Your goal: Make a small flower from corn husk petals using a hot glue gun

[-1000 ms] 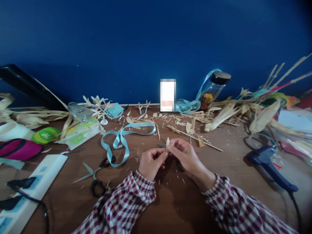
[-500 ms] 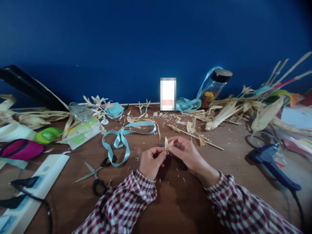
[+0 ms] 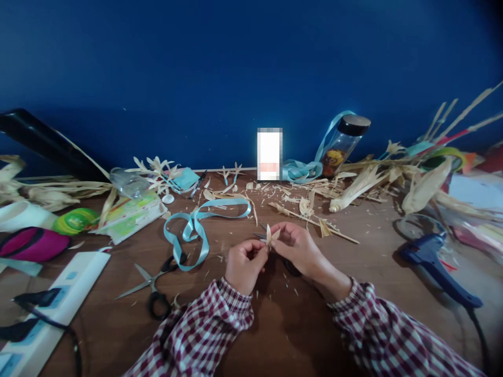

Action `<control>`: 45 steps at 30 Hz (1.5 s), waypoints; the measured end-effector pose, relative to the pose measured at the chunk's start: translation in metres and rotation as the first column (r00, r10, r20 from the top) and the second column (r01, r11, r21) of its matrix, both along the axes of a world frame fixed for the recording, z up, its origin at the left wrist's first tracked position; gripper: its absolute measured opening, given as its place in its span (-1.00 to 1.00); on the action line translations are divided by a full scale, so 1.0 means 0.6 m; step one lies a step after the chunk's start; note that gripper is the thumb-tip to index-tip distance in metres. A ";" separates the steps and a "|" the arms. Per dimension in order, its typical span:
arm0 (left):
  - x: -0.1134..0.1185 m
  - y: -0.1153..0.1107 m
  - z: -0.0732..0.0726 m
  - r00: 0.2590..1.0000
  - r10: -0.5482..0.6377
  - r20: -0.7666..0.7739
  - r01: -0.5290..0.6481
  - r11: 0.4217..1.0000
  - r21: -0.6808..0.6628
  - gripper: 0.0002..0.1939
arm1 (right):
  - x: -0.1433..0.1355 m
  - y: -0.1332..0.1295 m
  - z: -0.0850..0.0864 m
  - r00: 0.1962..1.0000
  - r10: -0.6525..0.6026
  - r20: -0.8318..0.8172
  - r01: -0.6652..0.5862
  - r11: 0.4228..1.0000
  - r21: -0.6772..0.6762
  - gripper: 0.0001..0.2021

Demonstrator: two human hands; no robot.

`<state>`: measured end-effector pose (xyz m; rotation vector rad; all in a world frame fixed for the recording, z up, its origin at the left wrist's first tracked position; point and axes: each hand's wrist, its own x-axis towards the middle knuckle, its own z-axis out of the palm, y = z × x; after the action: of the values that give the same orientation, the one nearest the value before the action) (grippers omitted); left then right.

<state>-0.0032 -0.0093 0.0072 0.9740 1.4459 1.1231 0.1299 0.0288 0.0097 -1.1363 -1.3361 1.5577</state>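
Between my fingertips, at the middle of the table, is a small flower of pale corn husk petals (image 3: 269, 235), its pointed tips upward. My left hand (image 3: 244, 264) pinches its base from the left with thumb and forefinger. From the right, my right hand (image 3: 301, 248) closes thumb and fingers on the same husk piece. Partly hidden beneath my right hand lies a second pair of scissors, with a dark handle (image 3: 292, 268) showing. Open scissors (image 3: 152, 281) lie to the left of my left hand. A loop of light blue ribbon (image 3: 204, 246) rests just beyond them.
A blue glue gun (image 3: 436, 267) lies at the right, its cord running forward. At the left is a white power strip (image 3: 78, 277) with black plugs. Husk scraps (image 3: 353, 191), a lidded jar (image 3: 341, 144) and small husk flowers (image 3: 231, 173) line the blue wall.
The view has shifted very slightly. Both hands keep their pinch on the husk flower, with only tiny finger movement.
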 end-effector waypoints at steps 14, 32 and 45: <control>0.002 0.000 0.001 1.000 0.029 0.007 -0.029 0.999 -0.013 -0.84 | -0.001 0.000 -0.009 1.000 0.004 0.001 -0.004 1.000 0.029 -0.83; -0.002 0.000 -0.008 0.999 0.050 0.011 -0.050 0.998 0.027 -0.81 | -0.005 -0.001 -0.015 0.997 -0.003 -0.083 0.005 1.000 0.023 -0.82; 0.004 -0.003 -0.001 0.999 0.042 -0.013 -0.041 0.998 0.044 -0.81 | -0.008 -0.004 -0.015 0.994 -0.060 -0.089 0.061 0.998 0.010 -0.77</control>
<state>-0.0006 -0.0114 0.0069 0.9883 1.4639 1.1850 0.1253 0.0266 0.0004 -1.0777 -1.2406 1.5352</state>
